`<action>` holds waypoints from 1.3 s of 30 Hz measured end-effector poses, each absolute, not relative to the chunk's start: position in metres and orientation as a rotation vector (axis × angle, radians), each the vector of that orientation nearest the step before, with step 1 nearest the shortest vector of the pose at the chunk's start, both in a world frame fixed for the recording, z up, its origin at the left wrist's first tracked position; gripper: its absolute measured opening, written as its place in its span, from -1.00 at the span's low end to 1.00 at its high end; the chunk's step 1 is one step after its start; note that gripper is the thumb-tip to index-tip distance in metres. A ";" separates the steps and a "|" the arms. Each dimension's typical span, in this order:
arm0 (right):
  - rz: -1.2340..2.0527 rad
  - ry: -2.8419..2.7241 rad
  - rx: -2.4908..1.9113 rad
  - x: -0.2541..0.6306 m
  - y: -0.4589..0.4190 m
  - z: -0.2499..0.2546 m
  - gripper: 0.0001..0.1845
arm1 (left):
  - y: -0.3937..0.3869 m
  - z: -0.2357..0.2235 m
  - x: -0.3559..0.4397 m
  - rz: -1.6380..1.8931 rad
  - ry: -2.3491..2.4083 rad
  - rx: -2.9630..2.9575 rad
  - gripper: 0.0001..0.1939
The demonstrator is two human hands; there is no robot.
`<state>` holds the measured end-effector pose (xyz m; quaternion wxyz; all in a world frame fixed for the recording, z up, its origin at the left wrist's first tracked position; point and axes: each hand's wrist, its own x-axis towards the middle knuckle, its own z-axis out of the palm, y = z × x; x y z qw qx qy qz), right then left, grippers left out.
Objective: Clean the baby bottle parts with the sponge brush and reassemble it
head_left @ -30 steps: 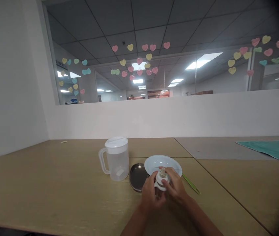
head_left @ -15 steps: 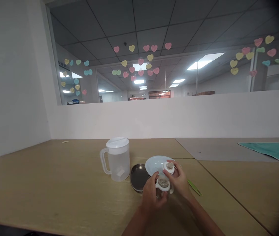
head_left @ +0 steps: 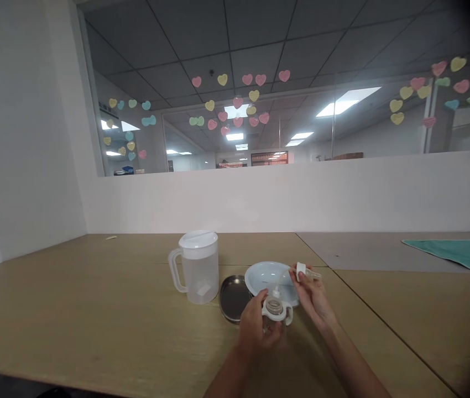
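My left hand (head_left: 255,326) is wrapped round a clear baby bottle (head_left: 275,305) with a white handled collar; its threaded mouth is uncovered and faces up. Between the fingers of my right hand (head_left: 316,298) is a bottle cap (head_left: 301,271), a white ring with a clear nipple tipped over to the right. A thin tube (head_left: 283,278) curves from the cap down to a small white end piece just above and behind the bottle mouth. Behind both hands sits a pale blue bowl (head_left: 260,272), partly covered by them.
A lidded clear plastic pitcher (head_left: 200,276) stands to the left. Beside it, a dark metal tray (head_left: 233,298) lies partly behind my left hand. A teal cloth (head_left: 463,254) lies at the far right, and a low wall with a window rises behind the table.
My right hand has moved right and turned the cap sideways, bringing its tube into view. The green-handled tool is now hidden behind that hand. My left hand has barely moved.
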<state>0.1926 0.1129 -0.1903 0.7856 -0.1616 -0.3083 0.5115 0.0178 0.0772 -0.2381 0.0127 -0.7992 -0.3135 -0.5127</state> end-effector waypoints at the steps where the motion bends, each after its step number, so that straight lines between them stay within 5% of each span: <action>1: 1.101 -0.646 -0.343 0.193 0.114 -0.191 -0.53 | 0.077 -0.237 0.018 -1.598 -0.989 -2.498 -0.39; 14: 0.881 -0.584 -0.547 0.198 0.130 -0.208 -0.40 | 0.076 -0.235 0.017 -1.564 -1.004 -2.514 -0.42; 27: 0.143 -1.243 -1.209 0.191 0.123 -0.215 -0.62 | 0.075 -0.233 0.016 -1.565 -0.943 -2.474 -0.44; 39: 0.184 -1.446 -1.130 0.189 0.126 -0.219 -0.59 | 0.075 -0.234 0.017 -1.558 -0.955 -2.451 -0.45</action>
